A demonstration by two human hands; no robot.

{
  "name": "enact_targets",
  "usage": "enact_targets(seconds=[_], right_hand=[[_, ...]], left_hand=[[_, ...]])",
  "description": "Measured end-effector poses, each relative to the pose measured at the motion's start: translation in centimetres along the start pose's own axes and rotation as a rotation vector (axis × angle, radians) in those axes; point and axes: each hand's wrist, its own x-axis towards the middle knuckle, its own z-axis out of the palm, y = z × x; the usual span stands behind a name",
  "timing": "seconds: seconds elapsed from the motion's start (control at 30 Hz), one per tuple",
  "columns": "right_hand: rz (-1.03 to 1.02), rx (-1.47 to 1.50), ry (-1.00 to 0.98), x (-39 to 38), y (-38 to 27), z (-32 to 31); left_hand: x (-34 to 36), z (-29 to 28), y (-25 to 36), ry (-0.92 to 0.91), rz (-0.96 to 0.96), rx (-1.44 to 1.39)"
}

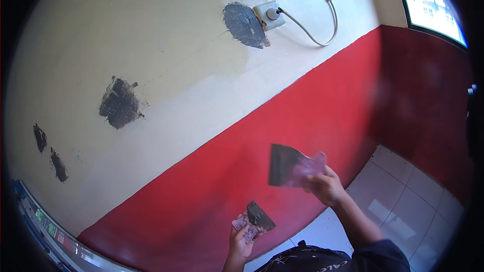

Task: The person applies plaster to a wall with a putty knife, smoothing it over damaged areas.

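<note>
My right hand [326,186] grips the pinkish-purple handle of a wide putty knife [283,166], raised in front of the red part of the wall. Its blade points left and is coated in dark grey, slightly blurred. Lower down, my left hand [241,242] is closed round a second putty knife [260,216] with a similar mottled handle and dark grey filler on its blade. The two tools are apart from each other. Dark grey filler patches mark the upper wall: one beside the socket [245,24], one further left [121,103], and two small ones at the far left [58,165].
A white wall socket [269,15] holds a plug with a looping grey cable [333,20]. The wall [176,45] is cream and white above, red below. A window [431,2] is at the upper right, floor tiles [403,196] lower right, and a blue-edged metal frame [45,231] lower left.
</note>
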Motion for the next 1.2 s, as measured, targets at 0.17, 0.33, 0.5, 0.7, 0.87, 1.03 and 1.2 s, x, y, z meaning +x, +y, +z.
enact_targets(seconds=[0.17, 0.33, 0.5, 0.7, 0.87, 1.03, 1.2], right_hand=[[0.047, 0.266, 0.402, -8.1, -0.3, -11.4], [-0.029, 0.344, 0.538, -12.0, -2.1, -19.2], [-0.092, 0.32, 0.347, -12.0, -5.6, -19.2], [-0.046, 0.274, 0.335, -17.3, -10.7, -19.2], [0.015, 0.257, 0.308, -20.7, -12.0, -18.7], [0.082, 0.272, 0.396, -26.1, -10.4, -18.5], [0.27, 0.152, 0.65, -26.6, -8.6, -14.6]], left_hand=[[1.8, 3.4, -2.1, 0.017, -0.04, -0.001], [4.1, 10.5, -6.6, -0.122, -0.034, -0.043], [5.1, 17.1, -8.5, -0.199, -0.052, -0.008], [0.2, 20.9, -13.4, -0.25, -0.062, -0.043], [-3.5, 19.7, -14.2, -0.199, -0.077, -0.08], [-9.2, 17.5, -15.6, -0.097, -0.105, -0.124], [-14.0, 13.7, -14.9, -0.07, -0.07, -0.075]])
